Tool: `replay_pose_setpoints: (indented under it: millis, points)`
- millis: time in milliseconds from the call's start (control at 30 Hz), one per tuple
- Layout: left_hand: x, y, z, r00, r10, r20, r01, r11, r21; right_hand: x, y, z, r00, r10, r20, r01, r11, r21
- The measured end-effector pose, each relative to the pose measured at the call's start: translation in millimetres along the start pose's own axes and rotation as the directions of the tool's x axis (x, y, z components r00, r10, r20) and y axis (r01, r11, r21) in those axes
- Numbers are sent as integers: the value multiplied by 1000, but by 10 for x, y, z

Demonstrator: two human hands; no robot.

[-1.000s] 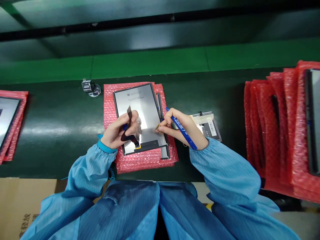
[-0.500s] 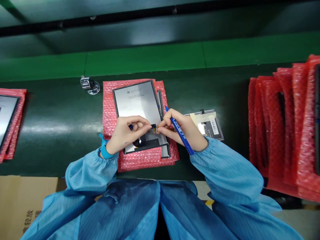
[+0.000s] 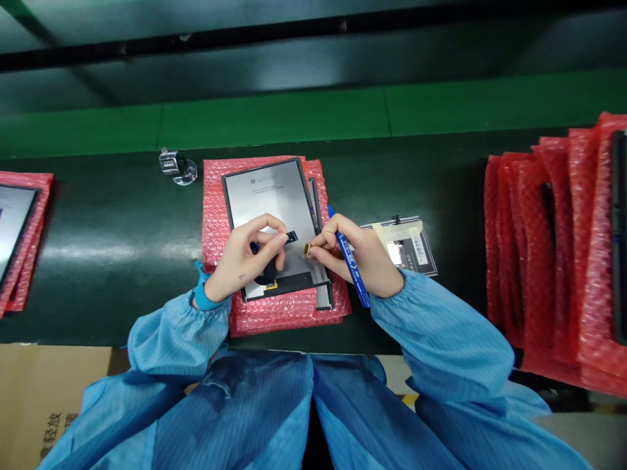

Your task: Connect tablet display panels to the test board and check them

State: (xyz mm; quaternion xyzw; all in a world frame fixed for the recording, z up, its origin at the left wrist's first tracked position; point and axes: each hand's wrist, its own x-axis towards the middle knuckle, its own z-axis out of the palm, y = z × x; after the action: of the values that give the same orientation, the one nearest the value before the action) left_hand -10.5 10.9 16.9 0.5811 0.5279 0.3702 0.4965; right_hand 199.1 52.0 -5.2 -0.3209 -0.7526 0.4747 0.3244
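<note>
A display panel [image 3: 269,192] with a silvery back lies face down, slightly turned, on red bubble-wrap pouches [image 3: 214,228]. Over its lower half, my left hand [image 3: 252,254] pinches a black flex cable [image 3: 292,236] near its end. Facing it, my right hand [image 3: 369,258] holds a small gold-coloured connector piece [image 3: 307,249] between thumb and finger. A blue marker pen [image 3: 353,267] is also tucked in the right hand, slanting across the fingers. A narrow gap separates cable end and connector piece. The lower part of the cable is partly hidden behind my left fingers.
A chrome tally counter [image 3: 175,166] stands behind on the left. Beside my right hand lies a smaller panel [image 3: 416,248] with a label. Red bubble-wrap pouches [image 3: 558,261] lean in a row at right; another panel [image 3: 14,215] rests on pouches at far left.
My left hand has moved slightly up and left with the flex cable end. Cable and connector piece, close together before, are now apart. The pen has tilted a little more upright.
</note>
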Motion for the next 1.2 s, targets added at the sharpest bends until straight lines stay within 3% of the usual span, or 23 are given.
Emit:
replay_pose_setpoints:
  millis: [167, 267, 500, 667, 933, 1200]
  points:
    - [11, -79, 46, 986, 139, -91, -121, 976, 181, -3, -3, 1, 1000, -20, 5, 20, 1000, -8]
    - [7, -130, 83, 978, 172, -114, -146, 968, 205, -3, -5, 1, 999, -42, 7, 42, 999, -23]
    - [1, -114, 141, 981, 125, -150, -89, 970, 228, -4, -2, 32, 997, -79, 7, 79, 992, -103]
    - [-5, -61, 146, 999, 16, -37, -15, 999, 36, -1, -4, 46, 996, -87, 12, 88, 986, -142]
    - [16, -56, 157, 994, 49, -96, -49, 999, -5, -13, -1, 24, 1000, -7, 24, 5, 997, 76]
    - [7, -54, 165, 993, 47, -112, -44, 999, 26, -18, -1, 24, 999, 9, 31, -12, 996, 87]
